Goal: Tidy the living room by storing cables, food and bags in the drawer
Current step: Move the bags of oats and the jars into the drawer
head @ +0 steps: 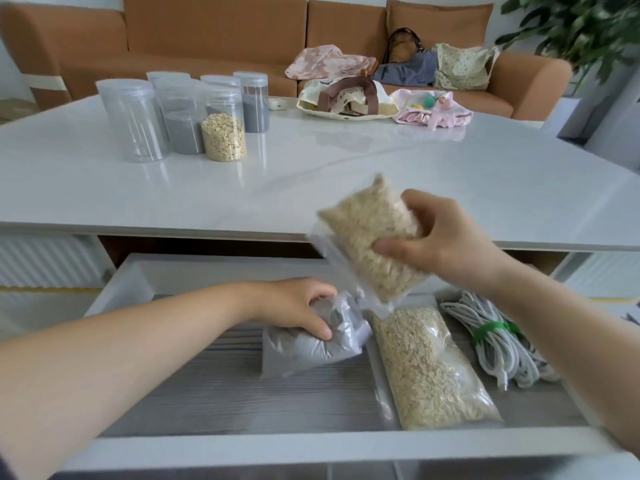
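- Above the open drawer, a clear bag of oats is gripped by the right hand.
- A bag of grey powder is grasped by the left hand inside it.

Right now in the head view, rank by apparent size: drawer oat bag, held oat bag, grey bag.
1. Drawer oat bag
2. Held oat bag, close; nearer camera, so unsure
3. Grey bag, partly under the left hand

A home living room: an orange sofa behind a white coffee table, a houseplant beside.
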Motion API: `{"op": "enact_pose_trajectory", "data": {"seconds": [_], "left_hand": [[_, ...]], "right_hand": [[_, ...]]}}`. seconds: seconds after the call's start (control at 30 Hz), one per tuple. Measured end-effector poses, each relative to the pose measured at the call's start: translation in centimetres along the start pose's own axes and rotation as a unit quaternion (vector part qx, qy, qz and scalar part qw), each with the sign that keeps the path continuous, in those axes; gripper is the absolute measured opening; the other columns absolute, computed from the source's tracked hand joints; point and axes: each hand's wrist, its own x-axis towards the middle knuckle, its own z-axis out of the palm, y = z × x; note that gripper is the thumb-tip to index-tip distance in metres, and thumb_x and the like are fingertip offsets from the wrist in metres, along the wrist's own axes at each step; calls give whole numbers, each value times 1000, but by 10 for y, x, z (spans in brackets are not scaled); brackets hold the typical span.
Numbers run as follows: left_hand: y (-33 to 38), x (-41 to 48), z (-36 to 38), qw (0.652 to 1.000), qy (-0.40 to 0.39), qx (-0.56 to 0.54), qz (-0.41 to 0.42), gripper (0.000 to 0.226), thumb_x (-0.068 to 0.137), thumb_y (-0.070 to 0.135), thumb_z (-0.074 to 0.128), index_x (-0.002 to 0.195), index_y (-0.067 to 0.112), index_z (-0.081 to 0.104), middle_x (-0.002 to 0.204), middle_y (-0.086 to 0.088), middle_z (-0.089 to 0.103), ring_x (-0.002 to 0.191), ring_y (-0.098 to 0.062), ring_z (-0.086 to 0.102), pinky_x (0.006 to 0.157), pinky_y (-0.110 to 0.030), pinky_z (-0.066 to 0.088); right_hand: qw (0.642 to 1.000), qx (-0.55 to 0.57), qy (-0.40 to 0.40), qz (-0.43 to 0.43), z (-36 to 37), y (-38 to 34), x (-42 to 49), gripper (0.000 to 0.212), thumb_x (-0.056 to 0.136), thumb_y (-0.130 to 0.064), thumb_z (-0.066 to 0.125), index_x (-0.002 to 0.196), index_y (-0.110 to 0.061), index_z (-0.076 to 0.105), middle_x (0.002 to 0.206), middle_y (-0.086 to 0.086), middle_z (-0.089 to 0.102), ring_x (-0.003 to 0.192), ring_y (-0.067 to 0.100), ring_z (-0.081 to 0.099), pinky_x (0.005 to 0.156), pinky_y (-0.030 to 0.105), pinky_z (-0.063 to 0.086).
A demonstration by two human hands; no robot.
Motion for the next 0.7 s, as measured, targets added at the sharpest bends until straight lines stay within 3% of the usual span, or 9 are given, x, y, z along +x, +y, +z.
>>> {"op": "enact_pose_trajectory", "data": {"seconds": [0.1, 0.2, 0.27, 0.33, 0.37, 0.47, 0.53, 0.63, 0.7], "left_hand": [[-2, -2, 9, 990, -100, -88, -46, 26, 87, 10, 65, 111, 14, 57, 103, 1, 63, 91, -8, 60, 76, -22, 49], [1, -3, 21, 962, -206, -174, -47, 27, 89, -1, 58, 104, 22, 56, 100, 7, 65, 96, -10, 63, 83, -25, 52], [5, -1, 26, 954, -240, -177, -40, 25, 91, 1, 57, 103, 23, 56, 100, 8, 65, 93, -8, 63, 83, -24, 53], [11, -1, 34, 969, -223, -96, -41, 15, 91, 13, 61, 100, 23, 55, 97, 9, 62, 87, -5, 61, 75, -19, 51], [15, -3, 38, 981, -193, -4, -37, 12, 90, 22, 64, 98, 22, 55, 93, 9, 60, 82, -6, 58, 68, -17, 48], [28, -4, 48, 969, -108, 222, -33, 33, 85, 42, 65, 99, 15, 52, 90, 2, 56, 65, -10, 49, 44, -13, 37], [34, -6, 47, 953, -117, 276, -50, 42, 84, 48, 65, 103, 15, 48, 92, 0, 59, 62, -11, 51, 45, -17, 38], [34, -9, 42, 940, -157, 293, -77, 56, 80, 46, 70, 117, 15, 43, 101, -6, 65, 83, -21, 63, 58, -26, 44], [30, -12, 41, 940, -160, 295, -60, 53, 80, 40, 72, 118, 17, 42, 98, -4, 64, 86, -21, 62, 58, -27, 43]], "right_hand": [[976, -204, -64, -47, 17, 2, -5, 34, 72, -32, 77, 83, -15, 49, 71, 1, 61, 63, 16, 59, 53, 28, 48], [923, -358, -98, -97, 30, 15, -5, 34, 78, -40, 69, 86, -22, 41, 63, -10, 47, 63, 16, 48, 50, 22, 35], [903, -405, -107, -96, 36, 26, -1, 35, 81, -42, 65, 87, -23, 37, 59, -10, 40, 62, 19, 43, 52, 29, 29], [899, -418, -103, -82, 41, 35, 2, 35, 81, -41, 64, 87, -22, 36, 59, -9, 40, 62, 21, 44, 52, 31, 28], [902, -414, -99, -73, 44, 38, 5, 34, 81, -41, 65, 87, -22, 36, 60, -9, 40, 62, 20, 44, 50, 30, 28], [920, -381, -89, -40, 53, 41, 12, 34, 78, -41, 69, 87, -23, 41, 66, -8, 47, 65, 18, 46, 53, 29, 33], [932, -351, -88, -22, 59, 42, 17, 37, 75, -43, 73, 88, -23, 45, 73, -6, 51, 68, 17, 46, 57, 30, 35], [939, -327, -102, -11, 66, 43, 25, 41, 73, -44, 76, 95, -20, 52, 78, -4, 53, 68, 15, 47, 58, 29, 36], [943, -305, -134, 0, 72, 42, 32, 41, 73, -42, 76, 96, -20, 51, 75, -4, 51, 65, 12, 44, 58, 29, 38]]}}
